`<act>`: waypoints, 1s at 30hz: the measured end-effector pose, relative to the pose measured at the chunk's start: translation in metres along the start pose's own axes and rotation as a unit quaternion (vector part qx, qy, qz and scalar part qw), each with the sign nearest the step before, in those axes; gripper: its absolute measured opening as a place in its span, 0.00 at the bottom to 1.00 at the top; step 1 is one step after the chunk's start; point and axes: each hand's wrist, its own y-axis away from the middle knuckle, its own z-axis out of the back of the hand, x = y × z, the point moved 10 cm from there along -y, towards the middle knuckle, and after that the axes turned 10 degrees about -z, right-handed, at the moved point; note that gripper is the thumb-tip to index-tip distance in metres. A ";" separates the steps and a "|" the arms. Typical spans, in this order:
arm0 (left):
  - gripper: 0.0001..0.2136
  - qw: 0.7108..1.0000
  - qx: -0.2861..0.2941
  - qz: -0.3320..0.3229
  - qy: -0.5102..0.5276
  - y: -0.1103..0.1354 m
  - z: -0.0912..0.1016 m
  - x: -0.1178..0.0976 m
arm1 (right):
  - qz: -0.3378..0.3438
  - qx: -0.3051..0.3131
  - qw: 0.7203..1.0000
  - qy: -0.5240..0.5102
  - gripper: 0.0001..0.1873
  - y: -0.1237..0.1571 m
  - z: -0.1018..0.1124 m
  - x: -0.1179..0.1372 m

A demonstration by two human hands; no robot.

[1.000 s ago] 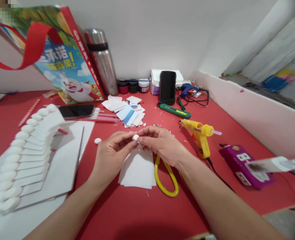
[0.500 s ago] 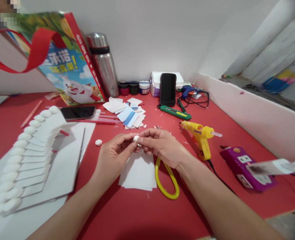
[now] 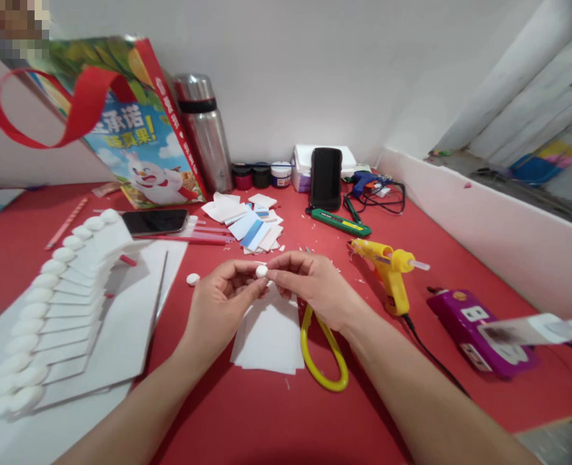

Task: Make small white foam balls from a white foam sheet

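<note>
Between both hands, over the middle of the table, is a small white rounded piece [image 3: 262, 271] that looks like soft clay. My left hand [image 3: 218, 300] pinches it from the left with thumb and fingers. From the other side, the thumb and fingertips of my right hand [image 3: 317, 287] press on it. Below the hands lie white card sheets [image 3: 267, 342] and the yellow handle of scissors [image 3: 325, 387], partly hidden by my right hand. A similar white piece [image 3: 193, 279] rests left of my left hand. Further left, a curved stair of white cards [image 3: 67, 326] has white rounded pieces [image 3: 31, 327] along its outer edge.
Card scraps [image 3: 254, 226] lie ahead of the hands. A yellow glue gun [image 3: 387, 268], a green utility knife [image 3: 341, 221] and a purple box [image 3: 479, 336] are right. At the back stand a steel flask [image 3: 211, 139], a gift bag [image 3: 145, 142] and paint jars [image 3: 261, 175].
The white piece has turned a little between my fingertips and shows more of its round face. Both hands stay in nearly the same place; the view has tilted slightly upward.
</note>
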 end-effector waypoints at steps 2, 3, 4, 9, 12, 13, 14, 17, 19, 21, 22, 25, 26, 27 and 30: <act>0.12 1.000 0.006 0.003 -0.003 0.000 -0.001 0.000 | 0.006 -0.001 1.000 0.022 0.10 0.001 0.000 0.002; 0.12 1.000 0.006 0.010 0.002 0.001 -0.001 0.002 | 0.010 -0.003 0.999 0.034 0.10 0.001 0.000 0.003; 0.13 1.000 0.005 0.021 0.011 0.001 -0.001 0.004 | 0.014 -0.004 0.999 0.044 0.09 0.001 0.000 0.003; 0.15 0.994 0.017 0.082 0.073 0.003 -0.004 0.020 | 0.035 -0.009 0.997 0.063 0.10 0.003 0.002 0.008; 0.13 0.987 0.025 0.103 0.118 0.003 -0.007 0.026 | 0.044 -0.007 0.996 0.075 0.10 0.005 0.002 0.011; 0.12 0.983 0.024 0.113 0.140 0.004 -0.007 0.027 | 0.048 -0.007 0.996 0.080 0.10 0.005 0.001 0.012; 0.12 0.978 0.023 0.126 0.163 0.005 -0.008 0.029 | 0.052 -0.006 0.995 0.084 0.10 0.005 0.001 0.013; 0.10 0.959 0.018 0.175 0.224 0.008 -0.012 0.034 | 0.067 -0.009 0.993 0.100 0.09 0.005 0.000 0.015; 0.09 0.951 0.018 0.194 0.238 0.009 -0.014 0.035 | 0.097 -0.022 0.987 0.130 0.08 0.007 -0.001 0.018; 0.09 0.952 0.018 0.196 0.236 0.009 -0.015 0.034 | 0.149 -0.049 0.971 0.179 0.05 0.011 -0.001 0.025; 0.09 0.953 0.020 0.195 0.231 0.009 -0.015 0.034 | 0.176 -0.062 0.961 0.205 0.04 0.014 -0.001 0.029; 0.09 0.956 0.027 0.197 0.217 0.009 -0.015 0.034 | 0.225 -0.085 0.936 0.255 0.06 0.019 -0.003 0.036; 0.09 0.956 0.028 0.198 0.214 0.009 -0.015 0.035 | 0.230 -0.087 0.933 0.263 0.07 0.019 -0.003 0.037; 0.09 0.956 0.030 0.199 0.213 0.009 -0.014 0.035 | 0.233 -0.088 0.931 0.268 0.07 0.019 -0.003 0.038; 0.08 0.952 0.035 0.208 0.223 0.010 -0.013 0.037 | 0.241 -0.092 0.925 0.277 0.07 0.021 -0.004 0.040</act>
